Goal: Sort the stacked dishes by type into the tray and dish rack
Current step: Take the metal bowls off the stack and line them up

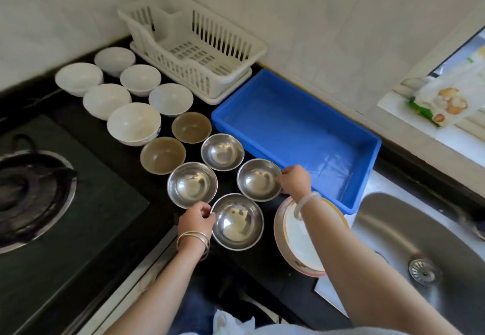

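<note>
Head view, left to right: left hand (pixel 196 219) has its fingers clamped on the near steel bowl (pixel 237 222) on the bench (pixel 110 156); right hand (pixel 295 181) fingers pinch another steel bowl's (pixel 259 179) rim, beside the empty blue tray (pixel 296 135)

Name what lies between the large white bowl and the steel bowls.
Two brown bowls sit between the large white bowl and the steel bowls, seen in the head view.
</note>
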The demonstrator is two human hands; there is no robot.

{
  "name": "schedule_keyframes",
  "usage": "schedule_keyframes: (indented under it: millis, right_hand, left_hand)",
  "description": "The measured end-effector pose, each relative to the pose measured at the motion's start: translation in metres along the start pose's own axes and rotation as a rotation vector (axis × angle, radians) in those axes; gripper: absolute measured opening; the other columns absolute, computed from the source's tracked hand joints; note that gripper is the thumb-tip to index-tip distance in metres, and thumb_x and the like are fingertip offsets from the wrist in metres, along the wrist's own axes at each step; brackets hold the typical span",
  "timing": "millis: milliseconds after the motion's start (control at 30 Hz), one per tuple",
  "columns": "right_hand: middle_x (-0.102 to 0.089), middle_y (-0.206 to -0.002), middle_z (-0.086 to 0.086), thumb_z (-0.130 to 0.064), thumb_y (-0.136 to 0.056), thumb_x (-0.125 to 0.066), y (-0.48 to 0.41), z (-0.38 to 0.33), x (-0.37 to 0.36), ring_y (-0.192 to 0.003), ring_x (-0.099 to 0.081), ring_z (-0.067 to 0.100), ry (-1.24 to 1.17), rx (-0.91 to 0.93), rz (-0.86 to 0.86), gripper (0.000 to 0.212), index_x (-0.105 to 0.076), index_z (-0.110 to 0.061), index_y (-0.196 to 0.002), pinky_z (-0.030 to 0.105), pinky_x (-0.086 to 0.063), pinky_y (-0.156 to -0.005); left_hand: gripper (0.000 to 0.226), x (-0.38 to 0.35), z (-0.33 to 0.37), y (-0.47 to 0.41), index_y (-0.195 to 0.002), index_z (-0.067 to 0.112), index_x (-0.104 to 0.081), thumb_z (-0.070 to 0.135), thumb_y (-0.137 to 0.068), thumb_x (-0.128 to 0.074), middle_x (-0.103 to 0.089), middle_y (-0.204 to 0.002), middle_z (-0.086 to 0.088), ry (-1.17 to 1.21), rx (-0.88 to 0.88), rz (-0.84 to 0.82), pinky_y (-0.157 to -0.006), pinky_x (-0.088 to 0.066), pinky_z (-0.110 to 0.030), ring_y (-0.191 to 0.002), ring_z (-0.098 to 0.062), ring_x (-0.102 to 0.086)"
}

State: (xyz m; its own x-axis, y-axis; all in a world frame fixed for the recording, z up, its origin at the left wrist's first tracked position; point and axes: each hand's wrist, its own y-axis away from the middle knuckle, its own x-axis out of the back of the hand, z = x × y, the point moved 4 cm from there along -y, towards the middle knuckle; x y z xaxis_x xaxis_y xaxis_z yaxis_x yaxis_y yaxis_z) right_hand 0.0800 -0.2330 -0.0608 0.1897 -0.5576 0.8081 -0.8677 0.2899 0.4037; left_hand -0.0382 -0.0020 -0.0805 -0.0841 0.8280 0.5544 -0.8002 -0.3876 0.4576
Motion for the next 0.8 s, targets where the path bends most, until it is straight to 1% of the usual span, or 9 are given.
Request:
schedule_keyframes:
  millis: [100,167,233,367,467,567,633,733,800]
  right_hand:
    - [-0.044,-0.048,0.005,0.002,-0.069,-0.047,-0.003,0.001,-0.006,-0.05,-0.039,0.024,-0.002,-0.022,0.004,0.026,-0.038,-0.013,-0.05,0.022,-0.027,-0.042]
    - [-0.041,-0.048,0.005,0.001,-0.071,-0.049,-0.004,0.003,-0.01,-0.046,-0.033,0.021,0.008,-0.036,0.005,0.029,-0.035,-0.013,-0.049,0.021,-0.024,-0.041]
    - [-0.039,-0.049,0.005,0.001,-0.072,-0.049,-0.006,0.004,-0.013,-0.045,-0.03,0.019,0.018,-0.038,0.009,0.031,-0.034,-0.013,-0.049,0.022,-0.023,-0.042]
    - [-0.042,-0.052,0.005,0.001,-0.074,-0.048,-0.01,0.006,-0.016,-0.049,-0.036,0.022,0.03,-0.042,-0.006,0.025,-0.039,-0.01,-0.054,0.023,-0.025,-0.042]
    - [-0.046,-0.057,0.007,0.004,-0.076,-0.043,-0.01,0.005,-0.02,-0.053,-0.041,0.024,0.021,-0.053,-0.037,0.014,-0.048,-0.006,-0.067,0.023,-0.027,-0.042]
    - [-0.054,-0.067,0.011,0.003,-0.079,-0.043,-0.01,0.004,-0.023,-0.052,-0.043,0.021,-0.007,-0.074,-0.055,0.014,-0.054,-0.004,-0.075,0.022,-0.029,-0.043]
    - [-0.056,-0.073,0.013,0.002,-0.08,-0.043,-0.011,0.003,-0.024,-0.057,-0.047,0.024,-0.026,-0.085,-0.064,0.013,-0.054,-0.004,-0.077,0.022,-0.03,-0.044]
    - [-0.056,-0.076,0.014,-0.002,-0.081,-0.043,-0.011,0.002,-0.023,-0.065,-0.052,0.027,-0.066,-0.104,-0.077,0.011,-0.053,-0.004,-0.077,0.024,-0.04,-0.053]
    - [-0.057,-0.075,0.013,-0.004,-0.082,-0.043,-0.01,0.001,-0.022,-0.065,-0.053,0.027,-0.08,-0.114,-0.086,0.011,-0.053,-0.004,-0.077,0.027,-0.042,-0.058]
  left_hand:
    - [0.012,0.0,-0.003,-0.002,-0.093,0.011,-0.066,0.015,-0.082,-0.062,-0.07,-0.092,-0.005,0.002,0.012,0.009,-0.076,-0.042,-0.024,-0.092,-0.024,-0.064]
    - [0.014,0.001,-0.004,-0.002,-0.094,0.01,-0.066,0.016,-0.082,-0.062,-0.071,-0.094,-0.006,-0.006,0.015,0.018,-0.075,-0.042,-0.024,-0.092,-0.024,-0.064]
    - [0.013,0.002,-0.005,-0.003,-0.093,0.01,-0.066,0.017,-0.082,-0.063,-0.07,-0.092,-0.005,-0.016,0.019,0.028,-0.073,-0.042,-0.024,-0.091,-0.024,-0.064]
    - [0.007,0.005,-0.007,-0.003,-0.084,0.011,-0.066,0.017,-0.081,-0.065,-0.068,-0.081,-0.003,-0.004,0.031,0.058,-0.069,-0.041,-0.024,-0.079,-0.02,-0.061]
    - [0.007,0.007,-0.006,-0.003,-0.075,0.015,-0.062,0.017,-0.081,-0.066,-0.061,-0.07,0.002,0.013,0.025,0.078,-0.066,-0.04,-0.025,-0.072,-0.018,-0.058]
    - [0.01,0.009,-0.005,-0.004,-0.073,0.018,-0.059,0.018,-0.082,-0.064,-0.06,-0.069,0.003,0.001,0.015,0.097,-0.064,-0.042,-0.026,-0.07,-0.018,-0.057]
    - [0.01,0.009,-0.004,-0.004,-0.073,0.017,-0.06,0.018,-0.083,-0.063,-0.06,-0.068,0.003,-0.01,0.01,0.11,-0.062,-0.041,-0.026,-0.069,-0.018,-0.056]
    - [0.011,0.009,-0.003,-0.004,-0.072,0.017,-0.059,0.018,-0.083,-0.063,-0.061,-0.067,0.003,-0.023,0.005,0.129,-0.058,-0.038,-0.025,-0.066,-0.017,-0.055]
    - [0.012,0.009,-0.002,-0.004,-0.072,0.018,-0.058,0.019,-0.083,-0.063,-0.062,-0.067,0.003,-0.033,0.005,0.127,-0.057,-0.038,-0.025,-0.066,-0.017,-0.056]
